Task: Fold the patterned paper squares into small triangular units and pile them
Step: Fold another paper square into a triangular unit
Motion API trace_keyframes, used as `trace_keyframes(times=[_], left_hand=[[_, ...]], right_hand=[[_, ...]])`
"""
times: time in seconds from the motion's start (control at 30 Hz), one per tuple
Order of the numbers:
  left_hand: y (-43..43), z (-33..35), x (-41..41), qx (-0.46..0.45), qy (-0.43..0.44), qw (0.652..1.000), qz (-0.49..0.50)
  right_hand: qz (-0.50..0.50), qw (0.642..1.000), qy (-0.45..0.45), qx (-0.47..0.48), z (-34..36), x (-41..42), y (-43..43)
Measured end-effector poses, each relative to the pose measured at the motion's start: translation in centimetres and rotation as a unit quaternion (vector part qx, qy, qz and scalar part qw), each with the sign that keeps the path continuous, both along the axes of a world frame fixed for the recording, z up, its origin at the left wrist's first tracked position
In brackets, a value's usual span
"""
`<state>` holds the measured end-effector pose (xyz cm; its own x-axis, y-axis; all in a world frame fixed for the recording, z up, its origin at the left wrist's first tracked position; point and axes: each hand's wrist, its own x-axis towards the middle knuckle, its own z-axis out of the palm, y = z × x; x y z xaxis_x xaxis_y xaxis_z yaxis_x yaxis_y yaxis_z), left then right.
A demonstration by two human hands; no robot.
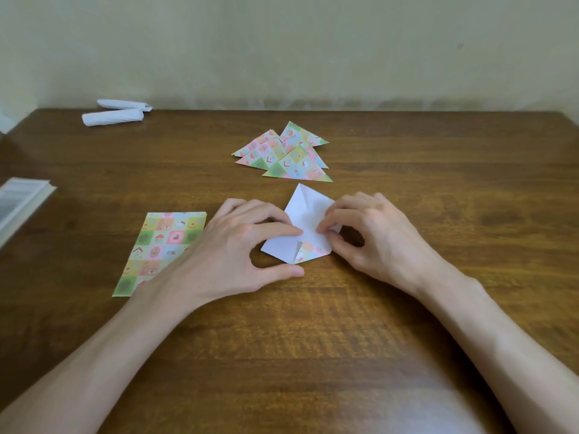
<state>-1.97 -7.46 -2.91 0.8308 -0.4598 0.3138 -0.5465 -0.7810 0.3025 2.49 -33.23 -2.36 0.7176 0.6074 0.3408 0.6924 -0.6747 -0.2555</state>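
pressing down on the paper [305,214], the left hand [238,245] has its index finger stretched out, the tip flat on the white side near the middle. its thumb rests on the bench [313,324] just below the paper's near corner and holds nothing. the right hand [376,236] has its fingers curled, and its index finger and thumb pinch the paper at the right edge, close to the left fingertip. the paper lies on the bench between the two hands, white side up and partly folded: a crease runs down from its far tip, and a small patterned flap is turned over at the near corner. behind it, near but apart, is the pile [282,155] of patterned triangles, which overlap loosely. to the left lies the stack [159,245] of flat patterned sheets, partly hidden by the left wrist. at the back left two white rolls [112,117] lie close together near the wall [313,42]. at the left edge a pale thing [18,198] is cut off and too blurred to name.
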Motion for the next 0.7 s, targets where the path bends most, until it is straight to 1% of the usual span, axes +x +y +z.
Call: trace_keyframes(times=[0.07, 0.2, 0.37, 0.47, 0.6, 0.7], left_hand=[[0.3, 0.2, 0.1, -0.003, 0.0, 1.0, -0.02], [0.8, 0.5, 0.3, -0.011, -0.003, 0.999, -0.035], [1.1, 0.2, 0.6, -0.014, -0.047, 0.998, -0.039], [0.7, 0.5, 0.3, -0.022, -0.043, 0.998, -0.039], [0.5, 0.5, 0.1, -0.025, -0.039, 0.998, -0.037], [0.3, 0.5, 0.0, -0.034, -0.032, 0.998, -0.035]], right_hand=[[0.005, 0.999, 0.039, 0.011, 0.3, -0.1, -0.2], [0.018, 0.996, 0.082, 0.012, 0.8, -0.1, -0.6], [0.065, 0.989, 0.131, 0.029, 1.3, -0.4, -0.5], [0.08, 0.988, 0.129, 0.031, 1.2, -0.3, -0.3], [0.072, 0.989, 0.122, 0.045, 0.9, -0.3, -0.4], [0.059, 0.986, 0.143, 0.059, 0.8, -0.3, -0.4]])
